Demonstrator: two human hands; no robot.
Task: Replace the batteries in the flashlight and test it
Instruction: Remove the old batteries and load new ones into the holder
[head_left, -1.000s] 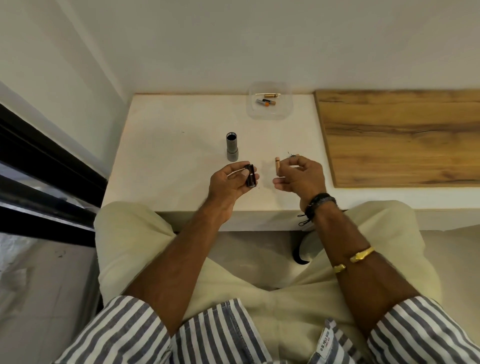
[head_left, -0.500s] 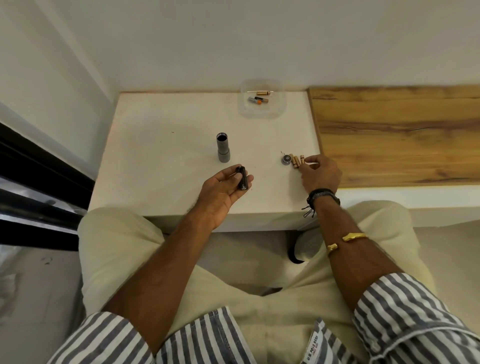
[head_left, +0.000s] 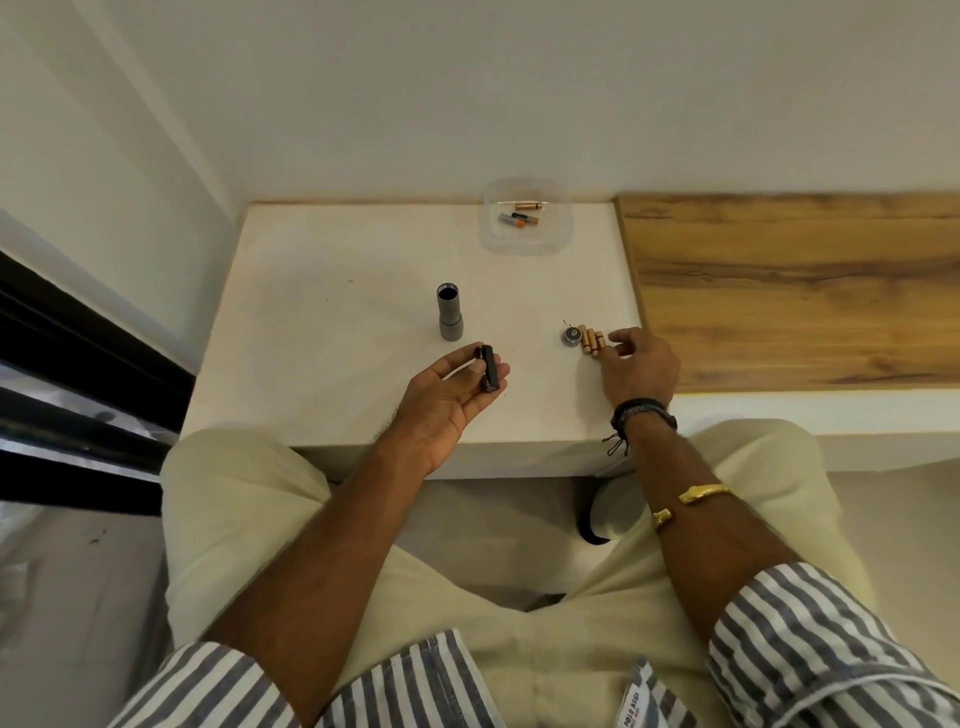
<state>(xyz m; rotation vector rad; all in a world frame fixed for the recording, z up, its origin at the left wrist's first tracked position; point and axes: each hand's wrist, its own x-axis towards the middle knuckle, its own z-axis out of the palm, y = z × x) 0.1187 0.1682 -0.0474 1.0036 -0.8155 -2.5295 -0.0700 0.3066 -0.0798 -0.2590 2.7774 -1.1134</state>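
Note:
The grey flashlight body (head_left: 449, 314) stands upright on the white table (head_left: 332, 322), its open end facing up. My left hand (head_left: 451, 399) holds a black battery holder (head_left: 488, 368) between thumb and fingers, just in front of the flashlight. Three copper-coloured batteries (head_left: 592, 341) lie side by side on the table, with the round grey tail cap (head_left: 570, 335) at their left. My right hand (head_left: 640, 367) rests on the table with its fingertips touching the rightmost battery, holding nothing.
A clear plastic box (head_left: 525, 242) at the table's back edge holds a few more batteries. A wooden board (head_left: 789, 291) lies level with the table to the right. A white wall runs behind, a dark frame at left.
My right hand carried a copper battery to the right and laid it down beside the others by the tail cap. The left hand kept the black holder and barely moved.

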